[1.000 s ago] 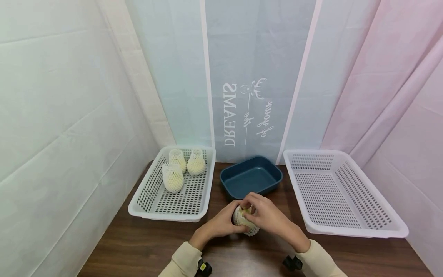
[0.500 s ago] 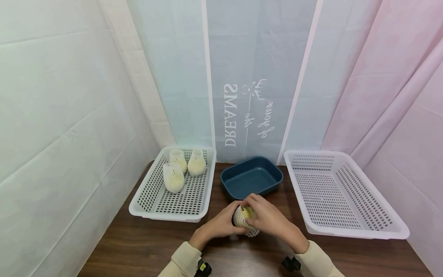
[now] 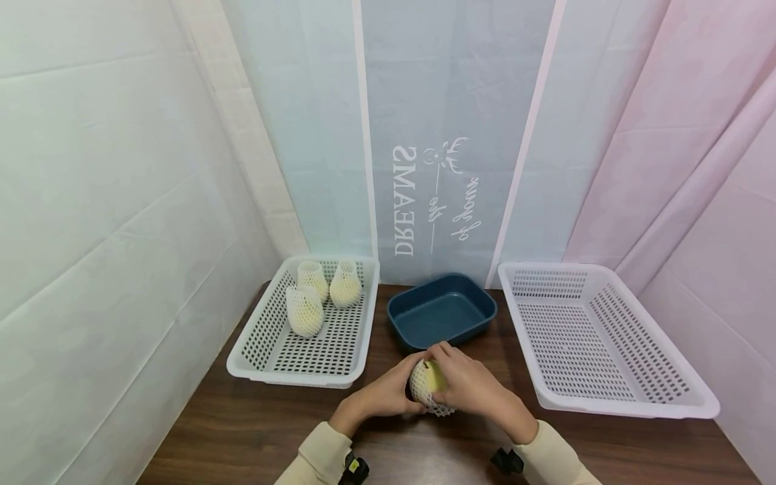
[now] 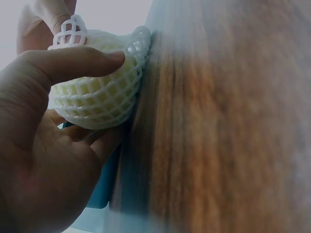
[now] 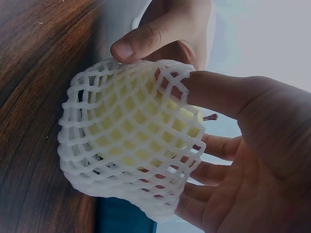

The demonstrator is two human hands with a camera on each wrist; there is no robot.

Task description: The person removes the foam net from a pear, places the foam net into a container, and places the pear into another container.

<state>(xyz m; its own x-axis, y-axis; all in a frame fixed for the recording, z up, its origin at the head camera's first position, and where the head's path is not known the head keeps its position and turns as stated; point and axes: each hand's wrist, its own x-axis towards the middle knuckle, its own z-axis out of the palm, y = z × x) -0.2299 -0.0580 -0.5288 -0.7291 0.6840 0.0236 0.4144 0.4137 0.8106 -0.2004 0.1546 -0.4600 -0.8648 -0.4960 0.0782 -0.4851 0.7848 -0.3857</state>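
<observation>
A pale yellow pear (image 3: 434,378) with a dark stem stands low over the wooden table, partly covered by a white foam net (image 3: 421,389). My left hand (image 3: 383,392) grips the netted pear from the left, its thumb lying across the net in the left wrist view. From the right, my right hand (image 3: 471,382) holds the upper edge of the net; in the right wrist view its thumb tip slips under the mesh beside the stem (image 5: 210,117). The pear's top shows bare between the hands. The right fingertips are partly hidden behind the net.
A white basket (image 3: 356,364) at the left holds three more netted pears (image 3: 305,316). Just beyond my hands sits a dark blue tub (image 3: 405,322). Another white basket (image 3: 618,406) stands at the right. Fabric walls (image 3: 303,135) surround the table (image 3: 242,431).
The net's upper edge has been drawn back from the pear, so more yellow skin shows. The right fingers have spread over the pear's top, while the left hand stays nearly in place.
</observation>
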